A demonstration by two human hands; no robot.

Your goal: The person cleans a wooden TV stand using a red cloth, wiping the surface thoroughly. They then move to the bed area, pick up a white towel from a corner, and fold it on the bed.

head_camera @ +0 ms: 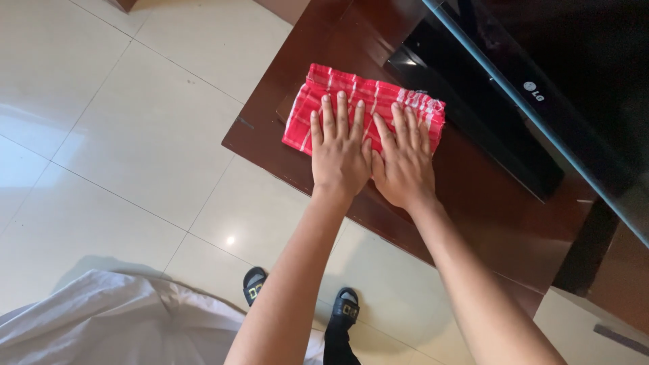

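Note:
A red cloth with white checks point(358, 98) lies folded on the top of a dark brown wooden stand point(270, 115). My left hand point(339, 150) presses flat on the cloth, fingers together and pointing away from me. Right beside it, thumb against thumb, my right hand point(405, 157) also lies flat on the cloth's right half. Neither hand grips anything; both palms rest on the fabric near the stand's front edge.
A black flat screen point(574, 74) on its black base point(473, 108) stands just behind the cloth on the stand. Pale glossy floor tiles point(122, 135) spread to the left and below. My feet in black sandals point(341, 312) stand by the stand's front edge.

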